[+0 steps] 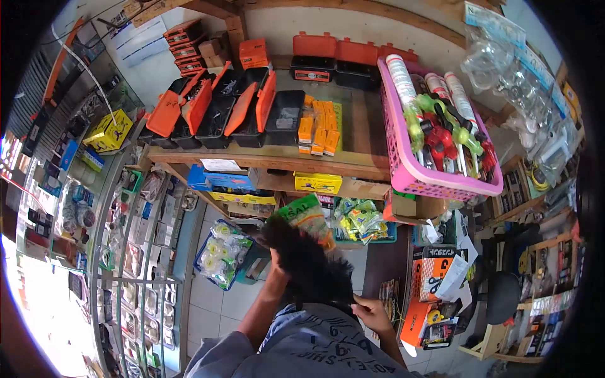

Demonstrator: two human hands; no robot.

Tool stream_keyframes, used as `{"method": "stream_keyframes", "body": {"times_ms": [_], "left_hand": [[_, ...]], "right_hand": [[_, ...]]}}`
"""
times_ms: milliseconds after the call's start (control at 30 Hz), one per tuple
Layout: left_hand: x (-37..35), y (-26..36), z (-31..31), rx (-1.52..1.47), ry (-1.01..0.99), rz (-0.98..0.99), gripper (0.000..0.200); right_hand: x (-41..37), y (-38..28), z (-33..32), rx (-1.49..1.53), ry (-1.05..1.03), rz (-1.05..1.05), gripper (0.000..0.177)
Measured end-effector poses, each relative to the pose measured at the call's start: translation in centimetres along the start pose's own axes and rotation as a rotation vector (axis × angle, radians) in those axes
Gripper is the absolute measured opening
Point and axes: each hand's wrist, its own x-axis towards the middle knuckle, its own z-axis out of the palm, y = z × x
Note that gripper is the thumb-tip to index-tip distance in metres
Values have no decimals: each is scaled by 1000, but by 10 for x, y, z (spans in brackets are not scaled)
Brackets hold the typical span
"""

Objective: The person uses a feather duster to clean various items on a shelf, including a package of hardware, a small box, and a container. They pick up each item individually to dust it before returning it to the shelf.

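A fluffy black duster lies across the view in front of my chest. My right hand is closed at its lower right end, where a thin dark handle seems to meet the fingers. Against the left side of the black fluff is my left hand, its fingers mostly hidden by it. Just beyond the duster's top, a green packet with pale lettering is partly covered; what holds it up cannot be made out.
A wooden shelf bears orange-lidded black cases, small orange boxes and a pink basket of tubes and tools. Lower down are a blue basket and a teal tray of packets. Glass shelving stands left.
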Motion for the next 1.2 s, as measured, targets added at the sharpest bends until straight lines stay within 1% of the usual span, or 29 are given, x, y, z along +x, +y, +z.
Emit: {"method": "stream_keyframes", "body": {"times_ms": [33,67,100,133,200,233,267,300,333,367,400,433,467,533,567,600,667,700,767,800,833,867,900,933,1000,1067,1133,1167,1200], "left_hand": [[3,16,5,-545,-18,-255,65],[5,34,9,-1091,-40,-510,65],[15,55,11,-1095,-79,-632,69],[15,51,10,-1100,-71,-631,69],[14,41,7,-947,-59,-674,74],[11,43,9,-899,-30,-604,71],[7,33,7,-897,-29,-597,71],[3,26,6,-557,-131,-383,72],[0,20,6,-215,-225,-171,72],[-3,12,5,-210,-223,-173,72],[0,30,12,-564,-74,-370,69],[-1,39,16,-915,86,-563,66],[-6,38,16,-907,84,-571,66],[-16,34,13,-915,78,-663,62],[-20,30,15,-904,72,-671,62],[-24,27,17,-956,53,-604,64],[-30,22,25,-1062,7,-462,66],[-32,24,31,-1057,-2,-470,66],[-37,28,46,-868,139,-591,64],[-42,23,50,-868,132,-603,64],[-45,14,53,-866,86,-623,64],[-48,7,57,-864,38,-640,65],[-47,29,77,-795,121,-648,69],[-52,18,82,-795,114,-657,69],[-55,0,90,-863,-21,-585,73],[-57,2,100,-823,-33,-577,72],[-53,28,108,-762,-44,-748,67],[-51,36,110,-760,-50,-747,67],[-49,44,112,-729,-25,-788,67]], "right_hand": [[5,-20,2,6,13,38,33],[10,-17,4,-2,11,36,33],[14,-11,7,38,85,78,33],[15,-8,9,79,159,123,33],[17,-5,11,122,104,121,33],[18,-2,13,77,53,70,25],[20,-1,14,35,3,14,20],[20,0,11,32,-21,19,33],[21,1,11,35,-25,18,33],[21,4,10,22,29,-9,29],[20,5,10,10,84,-33,25],[19,5,8,87,84,15,28],[17,3,5,96,88,20,28],[12,-3,-1,121,-30,29,30],[8,-5,-2,99,-16,-24,30],[2,-3,-7,111,-8,-21,30],[-9,3,-23,-29,12,46,33],[-16,-2,-26,-19,73,-16,31],[-30,7,-33,24,120,-18,31],[-37,13,-38,59,157,-21,32],[-41,27,-39,114,170,-67,21],[-48,33,-43,112,181,-63,21],[-54,34,-45,137,180,-2,20],[-60,34,-46,163,178,61,19],[-67,24,-45,132,181,48,19],[-68,22,-45,101,183,27,19],[-69,32,-42,138,327,99,23],[-70,34,-43,140,331,95,23],[-69,35,-43,118,270,97,28]]}}
